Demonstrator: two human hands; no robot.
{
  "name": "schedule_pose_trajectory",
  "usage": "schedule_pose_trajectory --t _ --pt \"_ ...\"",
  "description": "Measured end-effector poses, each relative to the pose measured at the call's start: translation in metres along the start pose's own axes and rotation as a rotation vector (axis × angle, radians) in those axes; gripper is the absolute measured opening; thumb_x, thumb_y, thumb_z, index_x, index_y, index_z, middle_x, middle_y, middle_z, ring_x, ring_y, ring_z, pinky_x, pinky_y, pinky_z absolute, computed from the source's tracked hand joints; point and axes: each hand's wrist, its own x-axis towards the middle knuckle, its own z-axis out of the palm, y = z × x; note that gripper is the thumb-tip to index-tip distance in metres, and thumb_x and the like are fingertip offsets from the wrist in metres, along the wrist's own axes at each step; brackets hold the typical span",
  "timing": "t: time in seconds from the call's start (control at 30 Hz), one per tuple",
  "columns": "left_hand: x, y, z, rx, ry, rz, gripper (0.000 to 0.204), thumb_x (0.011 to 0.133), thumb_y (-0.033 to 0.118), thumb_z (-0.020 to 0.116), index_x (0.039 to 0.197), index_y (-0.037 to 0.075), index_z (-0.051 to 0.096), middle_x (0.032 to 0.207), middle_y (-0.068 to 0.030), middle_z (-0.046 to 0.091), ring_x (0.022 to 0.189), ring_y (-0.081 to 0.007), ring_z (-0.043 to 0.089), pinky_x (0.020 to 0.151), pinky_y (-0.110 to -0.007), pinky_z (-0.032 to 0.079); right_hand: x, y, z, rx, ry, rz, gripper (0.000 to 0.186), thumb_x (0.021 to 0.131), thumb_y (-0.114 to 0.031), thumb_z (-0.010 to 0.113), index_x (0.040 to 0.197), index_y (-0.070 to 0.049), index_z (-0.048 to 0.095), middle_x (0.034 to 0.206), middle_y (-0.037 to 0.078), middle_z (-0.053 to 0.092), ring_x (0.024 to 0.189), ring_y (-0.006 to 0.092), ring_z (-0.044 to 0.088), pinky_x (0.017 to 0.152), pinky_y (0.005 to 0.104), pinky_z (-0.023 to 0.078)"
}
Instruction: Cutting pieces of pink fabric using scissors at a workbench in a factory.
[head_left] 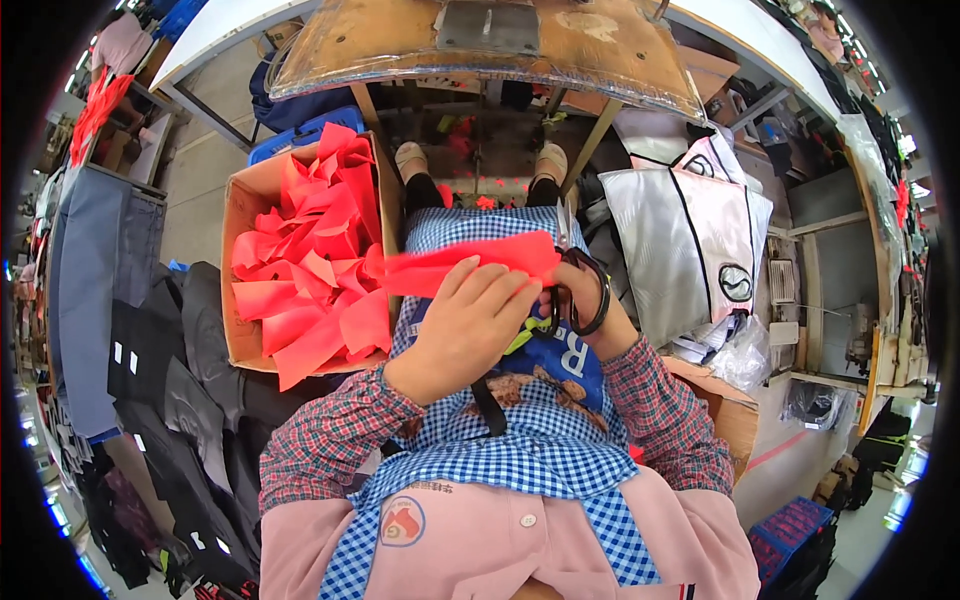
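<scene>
My left hand grips a folded strip of red fabric above my lap, its fingers curled over the lower edge. My right hand is closed round the black handles of scissors, with the silver blades pointing away from me behind the fabric's right end. Its fingertips are at or very near that end; contact is unclear. Just left of my lap, a cardboard box holds several crumpled red fabric pieces. A blue checked apron covers my front.
A worn wooden table stands ahead. Silver-white padded pieces lie at my right above another cardboard box. Dark garments are piled at my left. A blue crate sits at lower right. Other people are at the far edges.
</scene>
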Motion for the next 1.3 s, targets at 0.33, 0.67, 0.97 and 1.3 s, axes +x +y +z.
schedule_pose_trajectory --t 0.33,0.67,0.97,1.3 --pt "0.006 -0.035 -0.012 -0.538 -0.061 -0.306 0.024 0.079 0.012 0.079 0.094 0.002 0.063 0.080 -0.0096 0.065 0.073 -0.0288 0.065 0.068 -0.036 0.051 -0.016 -0.029 0.015 -0.063 -0.115 0.009 0.023 0.095 -0.023 0.067 0.103 -0.004 0.058 0.081 0.005 0.064 0.067 0.0136 0.064 0.055 0.0280 0.056" --pt "0.007 -0.060 -0.044 -1.007 -0.346 -0.494 0.029 0.080 0.003 0.082 0.093 0.003 0.056 0.084 0.0048 0.061 0.080 -0.0017 0.056 0.071 -0.019 0.047 -0.039 -0.092 -0.012 -1.438 -0.282 -0.733 0.055 0.084 -0.043 0.077 0.122 -0.005 0.062 0.098 0.014 0.065 0.089 0.0334 0.065 0.077 0.0410 0.052" --pt "0.006 -0.052 -0.044 -1.018 -0.389 -0.483 0.026 0.082 0.006 0.081 0.095 0.001 0.060 0.085 0.0022 0.063 0.079 -0.0041 0.056 0.071 -0.022 0.047 -0.037 -0.120 -0.004 -1.640 -0.503 -0.833 0.053 0.082 -0.043 0.078 0.119 -0.007 0.065 0.096 0.010 0.064 0.087 0.0282 0.065 0.073 0.0398 0.052" --pt "0.004 -0.051 -0.046 -0.975 -0.377 -0.466 0.028 0.082 0.006 0.081 0.098 0.002 0.059 0.088 0.0040 0.063 0.083 -0.0027 0.058 0.073 -0.020 0.048 -0.036 -0.124 0.001 -1.548 -0.596 -0.703 0.055 0.084 -0.046 0.077 0.119 -0.005 0.065 0.094 0.013 0.066 0.081 0.0302 0.066 0.070 0.0400 0.052"
